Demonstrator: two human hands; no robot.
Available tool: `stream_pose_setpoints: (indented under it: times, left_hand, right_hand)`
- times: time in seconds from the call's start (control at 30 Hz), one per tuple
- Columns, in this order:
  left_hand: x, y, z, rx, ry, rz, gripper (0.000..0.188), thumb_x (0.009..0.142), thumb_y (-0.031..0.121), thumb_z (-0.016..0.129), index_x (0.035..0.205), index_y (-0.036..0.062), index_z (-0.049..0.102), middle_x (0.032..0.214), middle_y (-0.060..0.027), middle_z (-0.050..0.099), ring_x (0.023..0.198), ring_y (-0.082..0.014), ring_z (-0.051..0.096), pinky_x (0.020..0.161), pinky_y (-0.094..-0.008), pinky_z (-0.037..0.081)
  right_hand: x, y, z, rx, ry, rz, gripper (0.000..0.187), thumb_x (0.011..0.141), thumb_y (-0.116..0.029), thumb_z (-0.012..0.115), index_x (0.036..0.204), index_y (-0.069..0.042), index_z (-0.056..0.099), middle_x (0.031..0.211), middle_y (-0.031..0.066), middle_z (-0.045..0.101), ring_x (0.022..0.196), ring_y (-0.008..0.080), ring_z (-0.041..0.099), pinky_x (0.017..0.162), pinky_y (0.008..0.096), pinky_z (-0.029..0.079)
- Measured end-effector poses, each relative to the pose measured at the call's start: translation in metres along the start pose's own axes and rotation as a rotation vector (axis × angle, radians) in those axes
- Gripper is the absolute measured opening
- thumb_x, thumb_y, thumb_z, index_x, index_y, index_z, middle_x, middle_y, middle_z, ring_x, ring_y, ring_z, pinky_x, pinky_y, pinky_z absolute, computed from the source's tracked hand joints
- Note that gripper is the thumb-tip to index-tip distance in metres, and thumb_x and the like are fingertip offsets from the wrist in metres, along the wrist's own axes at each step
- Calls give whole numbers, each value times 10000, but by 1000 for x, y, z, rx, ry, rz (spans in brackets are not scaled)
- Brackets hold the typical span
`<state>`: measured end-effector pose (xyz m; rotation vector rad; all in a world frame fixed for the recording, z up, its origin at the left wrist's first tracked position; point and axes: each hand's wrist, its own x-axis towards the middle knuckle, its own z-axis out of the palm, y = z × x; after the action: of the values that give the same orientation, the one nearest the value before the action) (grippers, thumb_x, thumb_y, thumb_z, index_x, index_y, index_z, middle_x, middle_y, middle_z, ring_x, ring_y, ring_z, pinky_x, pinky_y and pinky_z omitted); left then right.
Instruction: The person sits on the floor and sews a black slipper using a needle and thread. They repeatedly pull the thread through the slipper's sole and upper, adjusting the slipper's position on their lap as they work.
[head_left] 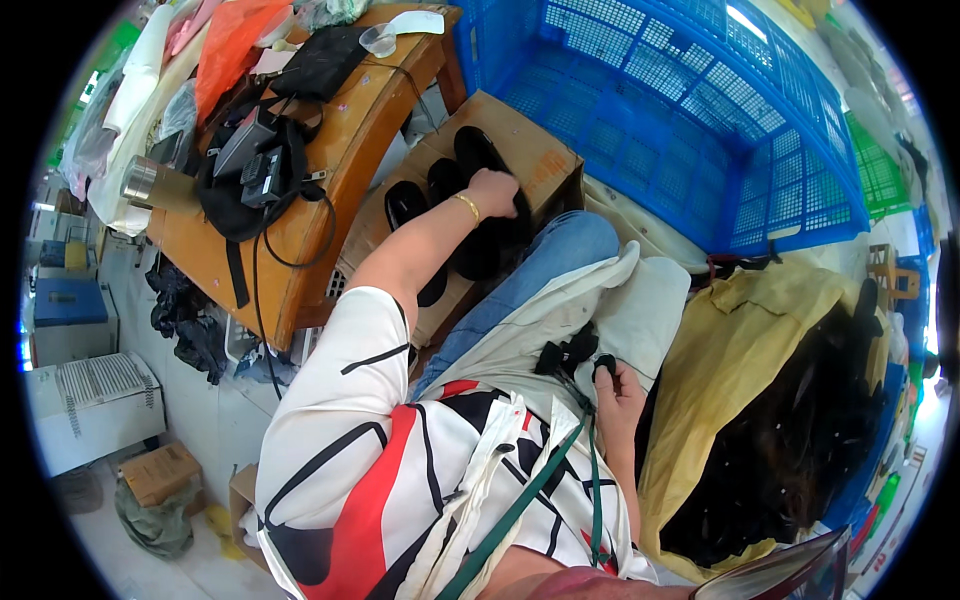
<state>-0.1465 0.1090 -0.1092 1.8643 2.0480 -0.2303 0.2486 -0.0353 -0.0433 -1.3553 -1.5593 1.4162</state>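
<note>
My left hand (pixel 492 194) is closed over a black shoe (pixel 477 148) on a cardboard box (pixel 552 165), its fingers partly hidden by the angle. More black shoes (pixel 405 204) lie packed side by side against it, partly covered by my wrist and forearm. At my lap, my right hand (pixel 622 394) pinches a small black piece (pixel 605 364) between thumb and fingers. Beside that piece, a black bow-shaped bit of fabric (pixel 567 351) rests on the pale apron (pixel 645 300) over my legs.
A wooden table (pixel 350 130) on the left carries a black bag, a metal flask (pixel 155 185) and cables. Beyond the box stands a large blue plastic crate (pixel 700 190). To my right, a yellowish sack (pixel 745 360) lies open around a dark heap (pixel 790 440).
</note>
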Motion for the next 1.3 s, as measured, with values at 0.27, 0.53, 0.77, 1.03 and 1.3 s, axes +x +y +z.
stream_pose_setpoints:
  times: [0.27, 0.53, 0.77, 1.03, 1.3]
  left_hand:
    - [-57, 59, -75, -384, 539, 152, 326, 755, 308, 762, 771, 37, 581, 755, -131, 631, 772, -335, 627, 660, -437, 479]
    - [-152, 121, -37, -829, 481, 170, 350, 754, 288, 778, 745, -2, 582, 676, -164, 588, 616, -294, 590, 570, -373, 463]
    - [-203, 156, 5, -2166, -232, -168, 194, 871, 41, 688, 1044, 38, 599, 969, -33, 639, 919, -133, 607, 869, -276, 482]
    - [-197, 185, 21, -2186, -186, -37, 162, 932, 110, 645, 1079, 51, 612, 1008, -38, 645, 975, -149, 611, 897, -286, 485]
    - [-186, 184, 15, -2185, -54, -486, 91, 916, 116, 674, 962, 40, 656, 890, -50, 680, 808, -157, 652, 765, -294, 531]
  right_hand:
    - [3, -9, -4, 218, 5, 27, 112, 946, -85, 627, 1007, 9, 634, 860, -29, 604, 783, 45, 524, 712, 193, 425]
    - [14, -39, 22, 465, -101, -96, 155, 961, -75, 606, 1087, 12, 593, 901, -27, 601, 778, 32, 533, 702, 185, 434]
    - [33, -37, 22, 433, 38, -40, 194, 981, -158, 594, 1092, 0, 608, 915, -8, 620, 801, 53, 559, 747, 205, 457]
    - [24, -13, 45, 60, -51, -234, 168, 933, -157, 643, 968, 6, 629, 776, 27, 596, 736, 110, 591, 645, 272, 471]
    - [12, -12, 28, 203, 6, -83, 112, 958, -82, 591, 1039, -7, 608, 805, 62, 624, 758, 114, 650, 674, 256, 524]
